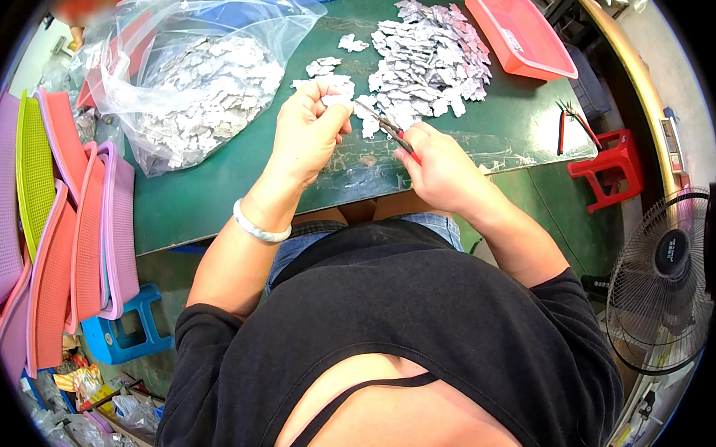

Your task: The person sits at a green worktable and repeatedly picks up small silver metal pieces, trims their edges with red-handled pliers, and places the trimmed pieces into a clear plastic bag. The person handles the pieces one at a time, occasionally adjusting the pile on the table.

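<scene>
Over the near part of the green table, my left hand [310, 125] pinches a small flat silver-grey piece [338, 101] between thumb and fingers. My right hand [440, 165] is closed round red-handled pliers [395, 132], whose jaws point up and left toward that piece. Whether the jaws touch it I cannot tell. Just beyond my hands lies a large heap of similar silver pieces [429, 55]. A few loose pieces [323, 65] lie left of the heap. Farther left, a clear plastic bag [169, 147] stands open with many of these pieces in it.
A red plastic tray [520, 35] sits at the table's far right. Another red-handled tool [580, 123] lies by the right edge. Beside the table stand a red stool [612, 175] and a fan [663, 277]. Stacked coloured baskets [52, 274] and a blue stool [130, 329] are on the left.
</scene>
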Motion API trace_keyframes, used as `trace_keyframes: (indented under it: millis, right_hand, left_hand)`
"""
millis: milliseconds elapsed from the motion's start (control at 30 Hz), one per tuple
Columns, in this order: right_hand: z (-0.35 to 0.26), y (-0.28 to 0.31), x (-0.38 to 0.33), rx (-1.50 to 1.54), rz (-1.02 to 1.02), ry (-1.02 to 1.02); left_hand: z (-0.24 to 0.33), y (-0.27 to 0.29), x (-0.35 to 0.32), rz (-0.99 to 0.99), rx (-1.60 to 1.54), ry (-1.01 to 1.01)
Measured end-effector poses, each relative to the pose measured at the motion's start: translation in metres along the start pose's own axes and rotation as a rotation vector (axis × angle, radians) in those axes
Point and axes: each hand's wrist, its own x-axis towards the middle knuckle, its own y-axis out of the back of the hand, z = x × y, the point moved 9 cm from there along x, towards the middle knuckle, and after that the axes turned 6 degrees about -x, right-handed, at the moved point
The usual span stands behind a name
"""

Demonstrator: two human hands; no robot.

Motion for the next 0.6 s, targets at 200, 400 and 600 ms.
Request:
trace_keyframes:
  millis: [200,400,600]
  right_hand:
    - [-0.002,0.004,-0.003,-0.111,0.122,0.075]
    - [0.0,0.026,0.003,0.004,-0.061,0.025]
    - [0.091,0.068,-0.013,-0.278,0.183,-0.196]
  left_hand:
    - [0.001,-0.002,0.001,0.013,0.041,-0.016]
    - [-0.018,0.003,0.002,-0.018,-0.198,0.039]
    - [-0.016,0.008,-0.002,-0.008,-0.388,0.06]
